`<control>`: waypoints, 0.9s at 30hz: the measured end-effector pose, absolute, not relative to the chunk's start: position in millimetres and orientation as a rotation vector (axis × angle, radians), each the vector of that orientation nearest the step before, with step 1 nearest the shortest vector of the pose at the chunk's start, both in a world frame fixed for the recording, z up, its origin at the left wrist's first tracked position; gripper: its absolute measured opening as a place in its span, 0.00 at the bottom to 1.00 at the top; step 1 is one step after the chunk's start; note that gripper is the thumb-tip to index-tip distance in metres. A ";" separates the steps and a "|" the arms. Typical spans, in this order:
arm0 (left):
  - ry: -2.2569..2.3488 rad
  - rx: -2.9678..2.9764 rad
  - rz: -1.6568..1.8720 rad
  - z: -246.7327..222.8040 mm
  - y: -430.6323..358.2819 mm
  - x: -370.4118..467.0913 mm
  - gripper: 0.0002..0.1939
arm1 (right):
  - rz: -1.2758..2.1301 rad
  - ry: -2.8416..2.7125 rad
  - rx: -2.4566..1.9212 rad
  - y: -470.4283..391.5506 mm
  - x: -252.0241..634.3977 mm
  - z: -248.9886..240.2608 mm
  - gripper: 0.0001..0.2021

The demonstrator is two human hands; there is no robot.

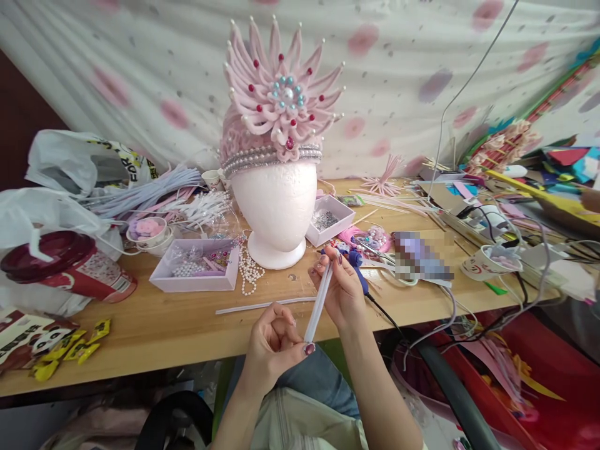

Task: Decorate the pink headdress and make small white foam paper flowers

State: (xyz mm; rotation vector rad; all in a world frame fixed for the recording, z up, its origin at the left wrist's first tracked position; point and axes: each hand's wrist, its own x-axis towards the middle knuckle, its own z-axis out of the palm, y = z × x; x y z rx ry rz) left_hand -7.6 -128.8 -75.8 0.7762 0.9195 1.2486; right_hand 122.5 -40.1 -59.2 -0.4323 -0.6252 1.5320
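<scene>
Between my hands a pale lilac-white pipe cleaner [317, 307], seemingly doubled into a few side-by-side lengths, slants upward. The thumb and fingers of my left hand [276, 342] pinch its lower end. Near its upper end, my right hand [341, 289] has its fingertips closed around it. Another pale pipe cleaner [262, 306] lies along the table just behind my left hand. Beyond both hands stands a white foam head [277, 209] wearing a pink headdress [288, 119] with pearls and red beads. A blue glue gun [359, 269] lies partly hidden behind my right hand.
A box of beads [194, 284] and a red-lidded cup [70, 265] stand left on the wooden table [173, 331]. A second small box [338, 226] is beside the foam head. Cables [450, 312] hang over the right edge. Bundled pipe cleaners [154, 190] lie back left.
</scene>
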 end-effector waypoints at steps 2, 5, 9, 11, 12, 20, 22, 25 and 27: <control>0.892 0.757 1.230 -75.4 -128.5 -7.8 0.26 | 1.515 -0.610 -0.440 -39.5 121.5 -61.1 0.12; 0.880 0.753 1.212 -73.8 -127.2 -8.0 0.26 | 1.520 -0.565 -0.422 -38.4 120.2 -61.9 0.14; 0.939 0.823 1.205 -73.4 -124.1 -8.9 0.26 | 1.525 -0.513 -0.428 -36.2 121.5 -57.0 0.13; 0.986 0.864 1.215 -73.9 -123.0 -9.7 0.26 | 1.492 -0.512 -0.470 -34.5 123.1 -54.0 0.10; 1.014 0.877 1.218 -74.1 -122.7 -10.2 0.26 | 1.470 -0.516 -0.494 -33.7 123.8 -52.8 0.08; 1.078 0.965 1.284 -75.7 -127.6 -17.0 0.23 | 1.419 -0.583 -0.508 -32.1 121.0 -50.2 0.08; 1.048 1.110 1.321 -76.7 -128.6 -19.8 0.17 | 1.443 -0.598 -0.511 -33.1 119.1 -49.5 0.06; 1.015 1.338 1.325 -75.7 -128.6 -23.4 0.08 | 1.476 -0.625 -0.503 -34.8 116.8 -48.8 0.04; 0.980 1.409 1.290 -73.2 -127.8 -24.6 0.06 | 1.500 -0.629 -0.502 -36.1 115.8 -48.7 0.04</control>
